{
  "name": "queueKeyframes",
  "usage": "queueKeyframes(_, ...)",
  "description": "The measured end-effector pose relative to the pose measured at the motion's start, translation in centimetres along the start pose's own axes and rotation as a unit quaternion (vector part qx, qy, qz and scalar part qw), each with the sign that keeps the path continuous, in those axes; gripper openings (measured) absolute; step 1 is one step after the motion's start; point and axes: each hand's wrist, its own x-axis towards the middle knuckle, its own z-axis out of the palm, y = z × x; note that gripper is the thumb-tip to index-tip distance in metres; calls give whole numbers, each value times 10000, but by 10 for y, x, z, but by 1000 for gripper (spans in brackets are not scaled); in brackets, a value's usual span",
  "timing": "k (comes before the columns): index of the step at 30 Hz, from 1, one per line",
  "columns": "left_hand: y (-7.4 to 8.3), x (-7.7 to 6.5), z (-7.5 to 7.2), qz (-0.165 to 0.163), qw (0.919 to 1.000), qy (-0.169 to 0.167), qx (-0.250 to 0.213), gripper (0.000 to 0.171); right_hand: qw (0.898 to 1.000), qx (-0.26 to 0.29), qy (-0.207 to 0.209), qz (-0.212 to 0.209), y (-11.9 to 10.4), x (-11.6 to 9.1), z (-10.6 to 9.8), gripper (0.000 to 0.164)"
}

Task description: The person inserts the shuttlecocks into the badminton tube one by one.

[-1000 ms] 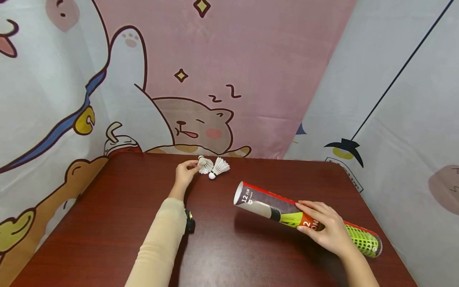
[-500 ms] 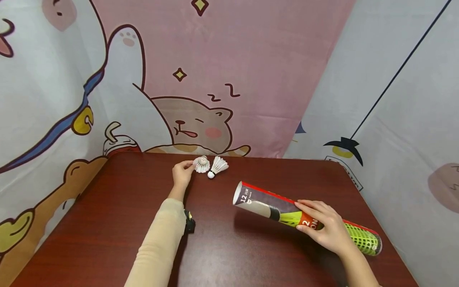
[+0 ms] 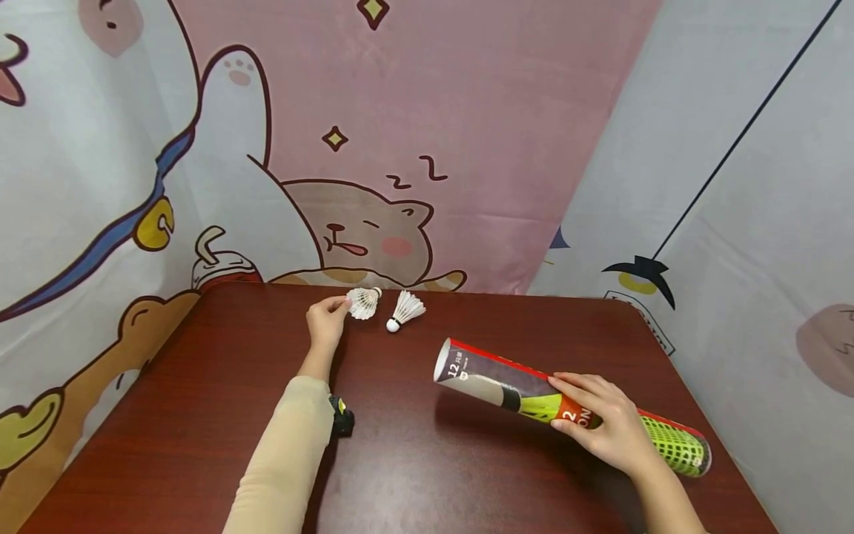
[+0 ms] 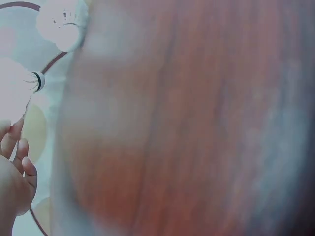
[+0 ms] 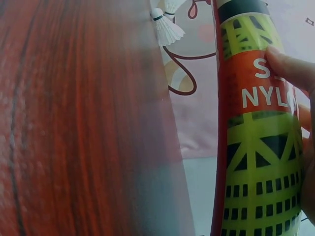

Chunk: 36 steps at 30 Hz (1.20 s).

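Note:
At the far edge of the table, my left hand (image 3: 325, 322) pinches a white shuttlecock (image 3: 363, 302) by its feathered skirt. Its cork points right, toward the back, and shows with a dark band in the left wrist view. A second shuttlecock (image 3: 405, 310) lies just to the right, cork toward me. My right hand (image 3: 603, 423) grips a printed shuttlecock tube (image 3: 527, 389) around its middle, thumb on the near side. The tube is tilted, with its open white mouth raised toward the left and its green netted end lower right. In the right wrist view, the tube (image 5: 261, 142) fills the right side.
A dark red-brown wooden table (image 3: 400, 460) spans the workspace. Behind it hangs a cartoon-printed cloth (image 3: 507, 148), which meets the table's far edge. A small black device (image 3: 342, 417) sits at the left wrist.
My left hand has shifted left, drawing the pinched shuttlecock away from the other one. That shuttlecock has turned so its cork points right. The right hand and tube have stayed put.

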Motion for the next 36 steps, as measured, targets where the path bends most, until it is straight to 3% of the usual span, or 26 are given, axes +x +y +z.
queueKeyframes(9, 23, -4, -12, 553, 9973, 17, -476, 15, 9999, -15, -54, 97, -2, 0, 0, 68)
queueKeyframes(17, 48, -17, -18, 738, 9916, -129, -1054, 15, 9998, 23, -53, 176, -4, 0, -2, 68)
queueKeyframes(22, 68, -29, -26, 704, 9878, -435, -1317, 15, 9998, 7, -53, 165, -3, 1, -3, 67)
queueKeyframes(29, 115, -59, -46, 817, 9805, -1001, -1480, 15, 9999, 19, -29, 132, -2, 1, -3, 67)
queueKeyframes(36, 124, -73, -54, 784, 9690, -1601, -1709, 15, 10000, 19, 32, 70, -2, 0, -2, 68)
